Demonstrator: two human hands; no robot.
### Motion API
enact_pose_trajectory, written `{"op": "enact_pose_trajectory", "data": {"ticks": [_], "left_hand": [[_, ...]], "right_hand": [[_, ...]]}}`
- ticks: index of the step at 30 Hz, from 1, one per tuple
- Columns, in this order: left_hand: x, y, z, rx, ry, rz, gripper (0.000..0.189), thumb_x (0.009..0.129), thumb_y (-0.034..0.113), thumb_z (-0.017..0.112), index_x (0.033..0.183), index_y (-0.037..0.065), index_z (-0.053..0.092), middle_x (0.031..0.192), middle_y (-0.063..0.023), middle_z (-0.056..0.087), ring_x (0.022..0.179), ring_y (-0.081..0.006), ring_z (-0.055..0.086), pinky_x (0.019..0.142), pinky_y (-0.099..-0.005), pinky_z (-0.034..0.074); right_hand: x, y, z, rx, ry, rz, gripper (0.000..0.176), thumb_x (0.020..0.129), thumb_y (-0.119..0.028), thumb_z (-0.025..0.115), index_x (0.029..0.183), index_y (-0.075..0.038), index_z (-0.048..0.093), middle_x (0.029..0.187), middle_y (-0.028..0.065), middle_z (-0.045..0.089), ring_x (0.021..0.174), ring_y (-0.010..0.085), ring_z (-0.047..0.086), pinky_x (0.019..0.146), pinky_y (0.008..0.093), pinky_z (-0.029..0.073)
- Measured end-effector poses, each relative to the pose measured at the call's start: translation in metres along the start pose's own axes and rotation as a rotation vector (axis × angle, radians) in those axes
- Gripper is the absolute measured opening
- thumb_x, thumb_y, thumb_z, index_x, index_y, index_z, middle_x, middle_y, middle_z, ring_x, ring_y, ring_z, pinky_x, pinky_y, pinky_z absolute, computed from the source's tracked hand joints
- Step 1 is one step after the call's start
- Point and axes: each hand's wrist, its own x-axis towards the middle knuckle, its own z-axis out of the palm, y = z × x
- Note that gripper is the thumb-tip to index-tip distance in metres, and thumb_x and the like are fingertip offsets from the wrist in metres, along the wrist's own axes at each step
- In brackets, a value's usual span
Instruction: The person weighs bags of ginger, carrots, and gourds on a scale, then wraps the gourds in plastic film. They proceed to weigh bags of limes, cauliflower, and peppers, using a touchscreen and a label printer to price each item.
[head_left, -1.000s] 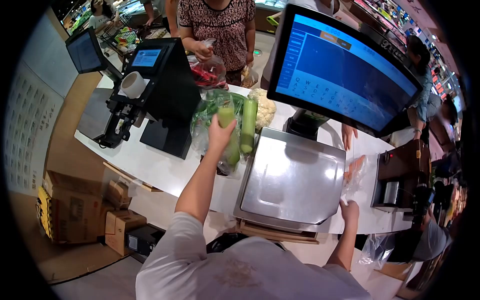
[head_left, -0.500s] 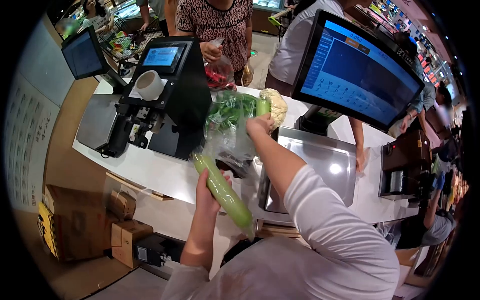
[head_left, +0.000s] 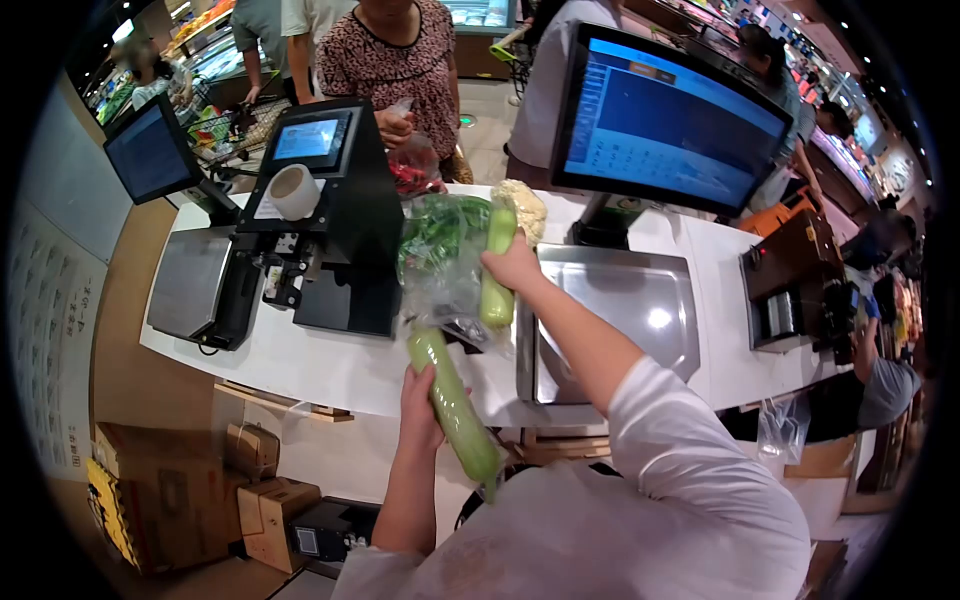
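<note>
My left hand is wrapped round a long pale-green gourd in clear plastic, held tilted in front of the counter's near edge. A second pale-green gourd is gripped in my right hand, over the counter beside the metal scale plate. Left of that gourd lies a clear plastic bag of leafy greens. A cauliflower sits just behind the right hand, partly covered by the gourd.
On the white counter stand a metal scale plate, a large touchscreen, a label printer with a tape roll and a second scale. Across it a person holds a bag of red produce. Cardboard boxes lie lower left.
My right hand has drawn its gourd toward me, so more of it shows, clear of the cauliflower. The left hand keeps its gourd, slightly lower in view. The camera view has shifted.
</note>
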Motion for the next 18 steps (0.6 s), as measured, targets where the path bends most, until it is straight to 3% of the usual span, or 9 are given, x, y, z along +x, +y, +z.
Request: {"op": "enact_pose_trajectory", "data": {"ticks": [1, 3, 4, 5, 6, 8, 11, 14, 18], "left_hand": [[-0.002, 0.0, 0.018, 0.103, -0.055, 0.055, 0.03, 0.095, 0.025, 0.048, 0.116, 0.004, 0.048, 0.091, -0.0106, 0.057, 0.081, -0.0235, 0.06, 0.074, -0.0436, 0.055], [0.007, -0.011, 0.045, 0.351, -0.161, 0.092, 0.031, 0.094, 0.022, 0.055, 0.118, 0.004, 0.051, 0.09, -0.0068, 0.059, 0.08, -0.016, 0.059, 0.064, -0.028, 0.05], [0.016, -0.024, 0.062, 0.554, -0.17, 0.275, 0.033, 0.091, 0.022, 0.06, 0.117, 0.001, 0.054, 0.092, -0.0102, 0.06, 0.082, -0.0187, 0.059, 0.071, -0.0301, 0.048], [0.03, -0.038, 0.075, 0.801, -0.26, 0.547, 0.038, 0.087, 0.023, 0.063, 0.116, -0.001, 0.055, 0.096, -0.0162, 0.061, 0.088, -0.0282, 0.059, 0.081, -0.0364, 0.047], [0.019, -0.044, 0.108, 1.023, -0.15, 0.67, 0.047, 0.085, 0.027, 0.065, 0.121, -0.001, 0.051, 0.103, -0.0213, 0.059, 0.097, -0.0377, 0.057, 0.086, -0.0422, 0.045], [0.038, -0.08, 0.15, 1.154, -0.122, 0.753, 0.056, 0.086, 0.034, 0.061, 0.126, -0.003, 0.045, 0.107, -0.0266, 0.057, 0.104, -0.0419, 0.056, 0.089, -0.0456, 0.046], [0.048, -0.113, 0.211, 1.301, -0.201, 0.506, 0.053, 0.086, 0.036, 0.06, 0.123, -0.001, 0.05, 0.108, -0.0266, 0.059, 0.108, -0.0401, 0.054, 0.091, -0.0462, 0.045], [0.061, -0.142, 0.243, 1.394, -0.22, 0.513, 0.05, 0.086, 0.036, 0.058, 0.117, -0.003, 0.052, 0.104, -0.0263, 0.06, 0.106, -0.0416, 0.055, 0.089, -0.0486, 0.045], [0.071, -0.159, 0.25, 1.527, -0.12, 0.665, 0.057, 0.087, 0.039, 0.056, 0.127, -0.001, 0.05, 0.124, -0.0242, 0.052, 0.116, -0.0396, 0.048, 0.096, -0.047, 0.041]], "right_hand": [[-0.027, 0.005, -0.026, 0.017, -0.021, -0.05, 0.098, 0.073, -0.037, 0.066, 0.145, 0.004, 0.013, 0.113, 0.0292, 0.06, 0.104, 0.041, 0.06, 0.092, 0.0414, 0.048], [-0.077, 0.035, -0.072, 0.039, 0.079, -0.269, 0.095, 0.072, -0.033, 0.066, 0.146, 0.001, 0.018, 0.121, 0.0318, 0.054, 0.109, 0.0418, 0.057, 0.092, 0.0423, 0.046], [-0.104, 0.045, -0.102, -0.028, 0.045, -0.226, 0.095, 0.071, -0.031, 0.066, 0.146, 0.001, 0.018, 0.124, 0.0318, 0.049, 0.111, 0.0423, 0.054, 0.094, 0.0426, 0.045], [-0.117, 0.073, -0.118, -0.122, 0.1, -0.234, 0.095, 0.071, -0.03, 0.067, 0.146, 0.002, 0.017, 0.123, 0.0312, 0.047, 0.111, 0.0426, 0.053, 0.095, 0.0427, 0.045], [-0.128, 0.101, -0.129, -0.217, 0.155, -0.241, 0.096, 0.072, -0.029, 0.067, 0.146, 0.003, 0.016, 0.123, 0.0306, 0.046, 0.111, 0.043, 0.053, 0.095, 0.0429, 0.044], [-0.144, 0.141, -0.147, -0.249, 0.195, -0.13, 0.096, 0.072, -0.029, 0.067, 0.146, 0.005, 0.016, 0.121, 0.0301, 0.046, 0.11, 0.0433, 0.052, 0.094, 0.0429, 0.045], [-0.153, 0.178, -0.164, -0.278, 0.274, -0.027, 0.095, 0.073, -0.027, 0.068, 0.145, 0.007, 0.015, 0.122, 0.031, 0.046, 0.11, 0.0434, 0.052, 0.093, 0.0427, 0.046], [-0.149, 0.189, -0.165, -0.287, 0.31, -0.045, 0.091, 0.073, -0.026, 0.068, 0.144, 0.007, 0.02, 0.117, 0.0307, 0.05, 0.107, 0.0429, 0.054, 0.091, 0.0439, 0.047], [-0.135, 0.204, -0.159, -0.171, 0.336, -0.133, 0.082, 0.079, -0.03, 0.063, 0.14, 0.009, 0.027, 0.117, 0.0306, 0.051, 0.107, 0.0435, 0.053, 0.091, 0.0453, 0.045]]}}
